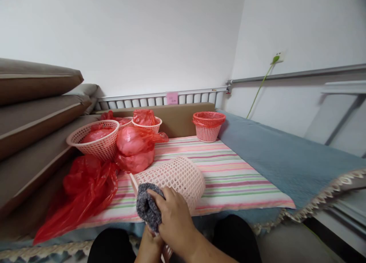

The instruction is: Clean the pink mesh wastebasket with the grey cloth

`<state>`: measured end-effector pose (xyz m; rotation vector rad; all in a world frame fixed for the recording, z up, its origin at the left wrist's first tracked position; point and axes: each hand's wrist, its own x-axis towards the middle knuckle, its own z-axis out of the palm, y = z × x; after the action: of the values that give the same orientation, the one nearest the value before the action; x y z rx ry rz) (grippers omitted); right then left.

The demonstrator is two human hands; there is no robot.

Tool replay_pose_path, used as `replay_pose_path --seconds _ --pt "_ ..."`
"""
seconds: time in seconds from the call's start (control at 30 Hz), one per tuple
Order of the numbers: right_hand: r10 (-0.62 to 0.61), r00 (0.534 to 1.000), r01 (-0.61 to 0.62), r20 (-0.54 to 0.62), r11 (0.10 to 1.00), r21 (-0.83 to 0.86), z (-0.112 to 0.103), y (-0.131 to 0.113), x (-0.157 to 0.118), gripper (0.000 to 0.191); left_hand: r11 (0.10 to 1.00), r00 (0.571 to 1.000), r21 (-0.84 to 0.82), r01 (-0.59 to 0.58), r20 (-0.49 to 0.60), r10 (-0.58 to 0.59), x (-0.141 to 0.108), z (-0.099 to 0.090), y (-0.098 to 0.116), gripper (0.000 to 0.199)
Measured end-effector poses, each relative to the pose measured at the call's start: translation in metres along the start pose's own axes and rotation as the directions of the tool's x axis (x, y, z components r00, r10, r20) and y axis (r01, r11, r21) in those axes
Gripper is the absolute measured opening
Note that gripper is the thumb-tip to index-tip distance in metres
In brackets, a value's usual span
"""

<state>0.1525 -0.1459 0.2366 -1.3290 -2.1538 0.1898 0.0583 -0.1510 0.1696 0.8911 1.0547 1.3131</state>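
A pale pink perforated plastic basket (178, 175) lies tilted on its side in front of me, its rim towards me. My right hand (175, 217) is closed around a bunched dark grey cloth (148, 204) and presses it to the near rim of the basket. Just below, my left hand (150, 246) is at the basket's rim and appears closed on it. The cloth and my right hand partly hide its fingers.
At left stand a basket with red bags (100, 139), another lined basket (150, 121), a filled red bag (134, 148) and a loose red bag (85, 183). A red-lined basket (208, 127) stands behind on the striped cloth (240, 183). Stacked cushions (37, 114) border the left.
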Motion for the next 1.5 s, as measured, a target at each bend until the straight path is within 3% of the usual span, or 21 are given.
replay_pose_path --seconds 0.1,0.2,0.33,0.4,0.47,0.57,0.67,0.8,0.9,1.0,1.07,1.17,1.27,1.4,1.5 --pt "0.054 0.998 -0.055 -0.014 0.995 -0.083 0.0 0.021 0.007 0.058 1.0 0.988 0.0 0.013 0.156 -0.013 0.001 -0.001 -0.007 0.029" --pt "0.238 0.969 -0.248 -0.069 0.925 -0.287 -0.011 0.07 0.021 0.043 1.0 0.97 0.003 0.006 0.243 -0.006 0.0 -0.001 -0.015 0.04" --pt "0.519 0.824 -0.563 -0.226 0.712 -0.42 -0.03 0.145 0.035 0.036 0.998 0.959 0.043 0.039 0.28 -0.05 -0.001 -0.003 -0.023 0.048" --pt "0.579 0.778 -0.623 -0.243 0.659 -0.422 -0.035 0.17 0.034 0.034 0.997 0.947 0.075 0.037 0.315 -0.059 -0.001 -0.004 -0.025 0.05" --pt "0.597 0.767 -0.634 -0.236 0.648 -0.422 -0.035 0.182 0.03 0.031 0.997 0.946 0.071 0.032 0.319 -0.053 -0.001 -0.003 -0.024 0.054" --pt "0.576 0.783 -0.616 -0.235 0.665 -0.422 -0.031 0.182 0.025 0.032 0.998 0.987 -0.039 0.048 0.155 -0.042 0.003 -0.002 -0.014 0.061" --pt "0.521 0.822 -0.567 -0.23 0.709 -0.419 -0.026 0.163 0.027 0.039 0.989 1.0 -0.144 0.025 0.0 -0.025 0.011 -0.001 0.001 0.07" --pt "0.39 0.907 -0.421 -0.161 0.821 -0.387 -0.018 0.105 0.034 0.046 0.993 1.0 -0.118 0.015 -0.012 -0.017 0.017 0.0 0.011 0.072" --pt "0.204 0.978 -0.207 -0.04 0.938 -0.279 -0.01 0.046 0.032 0.056 0.998 0.998 -0.065 -0.02 -0.06 0.016 0.013 0.002 0.012 0.056" --pt "0.027 0.999 -0.024 0.02 0.991 -0.134 -0.002 0.004 0.024 0.06 0.999 0.995 0.016 -0.048 -0.084 0.049 0.008 0.003 0.01 0.03" --pt "-0.006 1.0 0.008 0.023 0.996 -0.093 0.002 -0.006 0.02 0.061 0.999 0.995 0.028 -0.045 -0.084 0.047 0.007 0.002 0.007 0.024" --pt "0.014 1.0 -0.015 -0.009 0.989 -0.147 0.003 0.011 0.021 0.053 0.999 0.999 -0.021 -0.03 -0.034 0.03 0.009 0.0 -0.002 0.034" --pt "0.125 0.991 -0.135 -0.051 0.946 -0.294 -0.005 0.053 0.035 0.048 0.996 0.999 -0.071 -0.051 0.002 0.051 0.008 0.0 -0.012 0.046" --pt "0.397 0.903 -0.426 -0.164 0.787 -0.446 -0.022 0.12 0.055 0.039 0.999 0.999 0.031 0.01 0.051 -0.011 0.004 0.0 -0.018 0.05" --pt "0.494 0.841 -0.535 -0.219 0.706 -0.464 -0.031 0.152 0.059 0.039 0.995 0.994 0.097 -0.004 0.108 -0.007 0.004 -0.001 -0.016 0.05"
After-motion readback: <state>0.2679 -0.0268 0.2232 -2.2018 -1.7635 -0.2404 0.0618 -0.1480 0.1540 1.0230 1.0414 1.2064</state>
